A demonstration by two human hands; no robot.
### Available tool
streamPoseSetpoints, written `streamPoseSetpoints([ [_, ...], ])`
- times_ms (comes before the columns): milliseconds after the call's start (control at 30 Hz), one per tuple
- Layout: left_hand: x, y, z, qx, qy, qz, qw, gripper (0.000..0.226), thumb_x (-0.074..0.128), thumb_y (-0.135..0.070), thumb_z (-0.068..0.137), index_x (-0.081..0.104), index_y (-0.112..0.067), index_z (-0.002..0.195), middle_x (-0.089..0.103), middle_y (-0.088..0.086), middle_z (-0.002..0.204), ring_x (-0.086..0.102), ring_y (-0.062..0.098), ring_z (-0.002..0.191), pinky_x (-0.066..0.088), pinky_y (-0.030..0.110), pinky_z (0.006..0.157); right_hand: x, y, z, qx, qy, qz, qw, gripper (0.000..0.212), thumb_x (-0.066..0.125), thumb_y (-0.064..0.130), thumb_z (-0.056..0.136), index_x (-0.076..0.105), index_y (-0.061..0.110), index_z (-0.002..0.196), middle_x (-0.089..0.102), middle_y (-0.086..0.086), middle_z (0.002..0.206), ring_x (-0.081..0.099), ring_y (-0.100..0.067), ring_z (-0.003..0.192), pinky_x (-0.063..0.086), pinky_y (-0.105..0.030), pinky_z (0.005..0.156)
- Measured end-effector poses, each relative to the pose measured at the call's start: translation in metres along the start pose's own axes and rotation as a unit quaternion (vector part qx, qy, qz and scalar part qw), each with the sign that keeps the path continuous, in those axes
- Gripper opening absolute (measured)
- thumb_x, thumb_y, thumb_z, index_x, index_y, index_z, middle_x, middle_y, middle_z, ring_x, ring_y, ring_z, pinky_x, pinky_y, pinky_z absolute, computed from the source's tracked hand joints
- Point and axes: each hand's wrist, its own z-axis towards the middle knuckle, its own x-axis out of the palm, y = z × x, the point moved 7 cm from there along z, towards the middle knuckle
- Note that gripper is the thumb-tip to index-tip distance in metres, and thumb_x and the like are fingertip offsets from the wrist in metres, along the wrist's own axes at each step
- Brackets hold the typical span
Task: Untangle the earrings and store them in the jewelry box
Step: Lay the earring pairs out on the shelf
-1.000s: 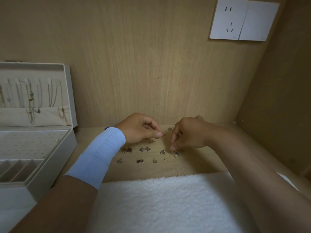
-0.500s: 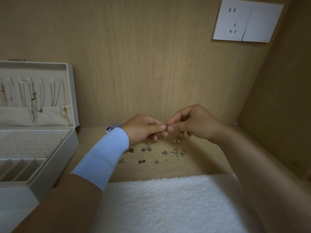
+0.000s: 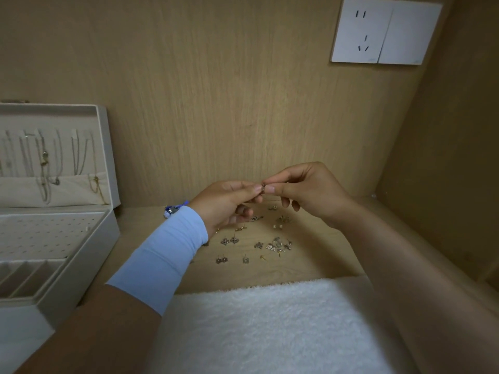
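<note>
My left hand and my right hand meet fingertip to fingertip above the shelf, both pinching one small dark earring. Beneath them several small metal earrings lie scattered on the wooden shelf. The open cream jewelry box stands at the left, its perforated earring panel and divided slots facing up. Necklaces hang inside its raised lid.
A white fluffy towel covers the near part of the shelf. Wooden walls close in behind and at the right, with a white wall socket high up. A light blue sleeve covers my left wrist.
Both hands rose from the scattered earrings on the shelf. They came together and now pinch one earring between them, slightly higher than half a second ago.
</note>
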Motion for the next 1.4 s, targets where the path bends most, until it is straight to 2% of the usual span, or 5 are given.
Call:
streamPoseSetpoints([
  [200,0.014,-0.001,-0.001,0.084,-0.01,0.375,0.923,0.004,0.074,-0.031,0.083,0.076,-0.028,0.083,0.074,-0.007,0.083,0.067,0.012,0.077,0.055,0.032,0.082,-0.018,-0.008,0.004,0.016,-0.021,-0.13,0.991,0.007,0.081,0.014,0.082,0.077,0.018,0.077,0.073,0.01,0.067,0.056,-0.002,0.05,0.042,-0.013,0.048],
  [333,0.03,0.012,-0.001,0.069,0.058,0.483,0.871,0.005,0.08,-0.035,0.073,0.078,-0.035,0.078,0.068,-0.03,0.076,0.064,-0.006,0.081,0.054,0.027,0.087,-0.021,-0.019,0.006,0.028,-0.011,-0.245,0.969,0.012,0.083,0.024,0.08,0.076,0.026,0.07,0.072,0.015,0.067,0.057,0.007,0.052,0.043,-0.017,0.058],
  [667,-0.007,-0.014,0.005,0.137,-0.052,0.433,0.89,0.005,0.076,-0.027,0.081,0.075,-0.028,0.077,0.072,-0.012,0.077,0.066,0.003,0.075,0.055,0.03,0.08,0.001,-0.024,0.006,0.0,0.02,-0.29,0.957,0.008,0.076,0.022,0.08,0.073,0.028,0.078,0.072,0.014,0.081,0.065,0.004,0.068,0.057,-0.029,0.071],
  [1100,0.003,0.009,0.01,0.115,-0.022,0.592,0.797,0.009,0.071,-0.036,0.082,0.078,-0.034,0.086,0.071,-0.016,0.085,0.061,0.003,0.083,0.039,0.02,0.074,0.042,-0.035,0.002,0.0,0.122,-0.446,0.887,0.004,0.072,0.035,0.086,0.076,0.036,0.088,0.068,0.017,0.096,0.061,-0.003,0.091,0.051,-0.029,0.08],
  [1400,-0.021,-0.014,0.002,0.084,-0.039,0.535,0.84,0.013,0.075,-0.04,0.08,0.075,-0.035,0.091,0.068,-0.018,0.088,0.061,0.001,0.085,0.047,0.023,0.079,0.029,-0.023,0.005,-0.009,0.104,-0.389,0.915,0.007,0.073,0.03,0.087,0.073,0.037,0.086,0.069,0.02,0.09,0.063,0.002,0.088,0.054,-0.029,0.085],
])
